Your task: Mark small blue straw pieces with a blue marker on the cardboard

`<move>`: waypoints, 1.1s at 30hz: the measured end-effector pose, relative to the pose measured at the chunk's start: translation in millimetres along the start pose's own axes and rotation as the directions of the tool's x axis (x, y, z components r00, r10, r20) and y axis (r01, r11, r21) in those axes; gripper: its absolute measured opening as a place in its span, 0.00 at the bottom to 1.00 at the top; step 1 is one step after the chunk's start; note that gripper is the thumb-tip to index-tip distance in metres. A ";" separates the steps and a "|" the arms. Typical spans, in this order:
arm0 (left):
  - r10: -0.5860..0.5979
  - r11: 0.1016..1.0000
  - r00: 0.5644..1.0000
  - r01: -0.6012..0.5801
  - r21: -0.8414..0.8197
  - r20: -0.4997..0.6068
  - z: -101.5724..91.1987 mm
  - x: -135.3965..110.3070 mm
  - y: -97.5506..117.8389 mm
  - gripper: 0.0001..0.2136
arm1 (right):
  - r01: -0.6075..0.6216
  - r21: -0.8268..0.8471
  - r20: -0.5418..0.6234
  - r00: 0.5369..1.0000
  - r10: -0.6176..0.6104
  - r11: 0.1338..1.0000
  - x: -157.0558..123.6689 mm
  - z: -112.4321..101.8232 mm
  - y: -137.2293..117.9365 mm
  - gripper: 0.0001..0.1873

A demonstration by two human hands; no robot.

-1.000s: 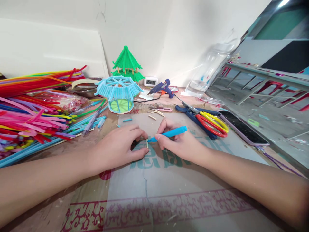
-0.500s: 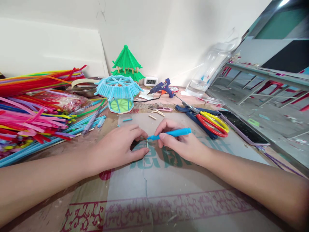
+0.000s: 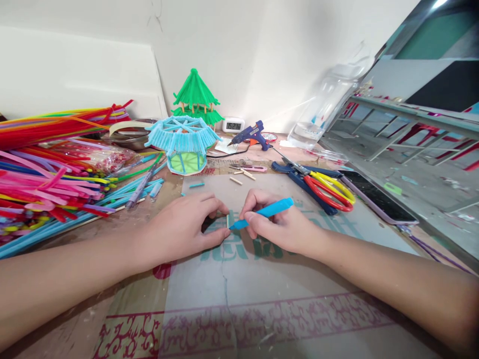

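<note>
Between the thumb and fingers of my left hand (image 3: 190,219) is a short thin wooden stick (image 3: 228,221), held at its two ends over the cardboard. My right hand (image 3: 279,219) grips a blue marker (image 3: 267,210) like a pen. The marker's tip touches or nearly touches the stick's near end, beside my left thumb. Beyond the hands lie several loose short sticks (image 3: 247,174) and a small light-blue piece (image 3: 196,185). Behind them stands a light-blue pipe-cleaner model (image 3: 183,137) with a green base, and a green pointed-roof model (image 3: 194,89) rises at its back.
Bundles of coloured pipe cleaners (image 3: 41,189) fill the left side. A blue glue gun (image 3: 250,133), a small digital clock (image 3: 233,124) and a pink-handled cutter (image 3: 254,168) lie at the back. Red-and-yellow scissors (image 3: 329,192), a phone (image 3: 377,197) and a clear bottle (image 3: 318,109) are right.
The marker's tip has moved along the stick from its far end towards me, to the near end by my left thumb. My left hand keeps its hold.
</note>
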State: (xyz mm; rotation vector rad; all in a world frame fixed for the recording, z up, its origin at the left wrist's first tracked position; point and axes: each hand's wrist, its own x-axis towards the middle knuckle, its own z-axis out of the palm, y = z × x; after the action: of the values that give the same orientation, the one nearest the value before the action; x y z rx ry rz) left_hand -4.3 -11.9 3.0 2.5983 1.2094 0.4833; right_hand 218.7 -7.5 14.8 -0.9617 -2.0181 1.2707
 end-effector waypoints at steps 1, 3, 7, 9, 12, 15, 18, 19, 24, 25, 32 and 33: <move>0.002 1.000 1.000 -0.002 -0.004 0.000 -0.2 0.0 -0.2 0.13 | -0.011 0.006 -0.007 1.000 0.011 1.000 0.1 0.2 -0.3 0.06; 0.013 1.000 1.000 -0.013 -0.028 0.007 -0.6 0.1 -1.1 0.12 | -0.036 0.016 -0.013 0.999 0.036 0.999 0.6 0.8 -0.6 0.06; 0.028 0.997 0.999 -0.026 -0.077 0.019 -1.0 0.7 -3.9 0.12 | -0.067 0.022 -0.010 0.998 0.067 0.998 0.8 1.2 -0.4 0.07; 0.023 0.997 1.000 -0.022 -0.072 0.017 -0.6 1.4 -4.3 0.11 | -0.070 0.020 -0.006 0.998 0.070 0.997 0.6 0.8 0.0 0.07; 0.014 0.999 1.000 -0.013 -0.051 0.010 0.2 2.3 -3.3 0.10 | -0.060 0.018 0.007 0.998 0.060 0.998 0.1 0.1 0.5 0.07; 0.011 0.999 1.000 -0.011 -0.039 0.003 0.5 2.5 -1.9 0.10 | -0.049 0.022 0.023 0.999 0.049 0.999 -0.2 0.0 0.5 0.07; 0.014 0.999 1.000 -0.014 -0.045 0.005 0.5 2.4 -2.0 0.09 | -0.046 0.011 0.012 0.999 0.046 0.999 0.1 0.9 0.1 0.06; 0.015 0.999 1.000 -0.015 -0.048 0.004 0.4 2.5 -2.4 0.09 | -0.044 -0.001 -0.008 0.999 0.044 0.999 0.3 1.2 -0.1 0.06; 0.015 0.999 1.000 -0.015 -0.052 -0.006 0.6 3.3 -3.4 0.09 | -0.040 -0.045 -0.058 0.998 0.038 0.998 2.2 2.0 -0.2 0.06; 0.014 0.998 1.000 -0.014 -0.054 -0.010 0.7 3.2 -3.3 0.09 | -0.035 -0.044 -0.050 0.998 0.032 0.998 2.5 1.9 0.2 0.06; 0.024 0.993 0.999 -0.026 -0.113 -0.021 1.5 1.5 -5.1 0.07 | 0.005 -0.040 -0.015 1.000 -0.005 0.999 1.2 0.5 2.3 0.06; 0.026 0.992 0.999 -0.028 -0.119 -0.020 1.4 1.5 -5.4 0.07 | 0.004 -0.033 0.003 1.000 -0.004 0.999 0.6 0.5 1.8 0.06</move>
State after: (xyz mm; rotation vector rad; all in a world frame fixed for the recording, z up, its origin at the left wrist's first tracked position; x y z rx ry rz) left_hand -6.6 -7.4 0.2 2.5174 1.1161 0.5683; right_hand 218.5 -6.8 13.1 -0.9714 -2.0483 1.2407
